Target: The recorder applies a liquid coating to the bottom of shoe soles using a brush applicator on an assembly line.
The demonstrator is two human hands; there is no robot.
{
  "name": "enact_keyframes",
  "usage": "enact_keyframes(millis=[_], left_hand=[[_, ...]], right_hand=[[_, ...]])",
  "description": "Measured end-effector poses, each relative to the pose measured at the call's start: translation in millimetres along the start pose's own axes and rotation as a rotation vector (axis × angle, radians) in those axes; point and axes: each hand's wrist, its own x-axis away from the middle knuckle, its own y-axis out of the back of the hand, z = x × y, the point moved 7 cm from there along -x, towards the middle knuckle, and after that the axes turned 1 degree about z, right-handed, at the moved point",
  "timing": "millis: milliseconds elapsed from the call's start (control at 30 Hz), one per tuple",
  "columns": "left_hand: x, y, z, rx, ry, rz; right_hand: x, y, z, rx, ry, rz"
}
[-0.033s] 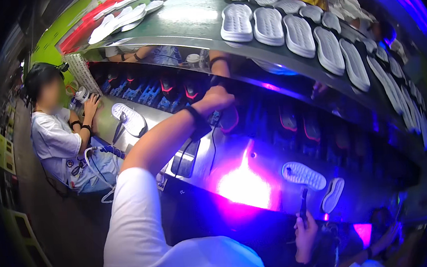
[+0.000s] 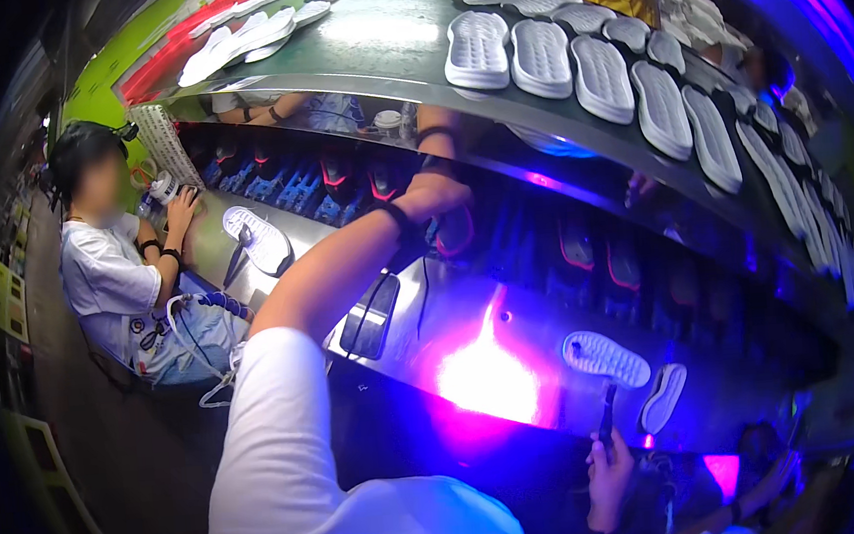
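Note:
My left hand reaches up to the rack under the belt, its fingers closed at the top of a dark shoe upper with a red edge. The exact grip is partly hidden. Near the front edge of the metal bench, my right hand is wrapped round a dark-handled brush, tip up. Just beyond the brush tip, a white shoe sole lies with its hollow side up and a small dark spot at one end. A second white sole lies beside it, turned on its side.
Above runs a green conveyor belt carrying several white soles. More dark uppers hang on the lower rack. At left sits a co-worker near another sole and a brush. A dark tray and bright pink light are on the bench.
My left hand and the dark upper have shifted slightly upward. The right hand and brush stay almost where they were; the view has moved a little.

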Motion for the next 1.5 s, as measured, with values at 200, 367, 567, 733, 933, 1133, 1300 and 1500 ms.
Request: enact_keyframes(millis=[200,367,567,733,933,1133,1300,1500], left_hand=[[-148.3,-7.2,-129.0,-0.024,-0.238,-0.343],[-142.3,-5.3,-159.2,0.002,-0.326,-0.76],[-124.6,-173.9,-319.3,0.06,-0.395,-1.311],[-73.1,-216.4,-358.1,0.435,-0.282,-1.38],[-65.8,-166.6,-300.9,0.462,-0.377,-1.72],[-65.1,-109.1,-238.8,0.693,-0.625,-1.289],[-36.0,-106.2,-259.0,-0.424,-0.393,-1.858],[-32.6,-218.9,-419.1,-0.032,-0.672,-1.192]], right_hand=[[11.7,56.2,-41.6,0.088,-0.019,-0.246],[12.0,46.3,-25.4,0.077,-0.077,-0.271],[4.0,35.3,-25.8,0.057,-0.02,-0.235],[30.5,42.8,1.6,0.096,0.01,-0.315],[40.5,61.2,-19.5,0.067,-0.029,-0.364],[13.6,61.8,-30.6,0.013,-0.035,-0.313],[-6.6,54.7,-32.9,0.021,0.025,-0.296],[18.9,63.6,-23.5,-0.035,-0.052,-0.327]])
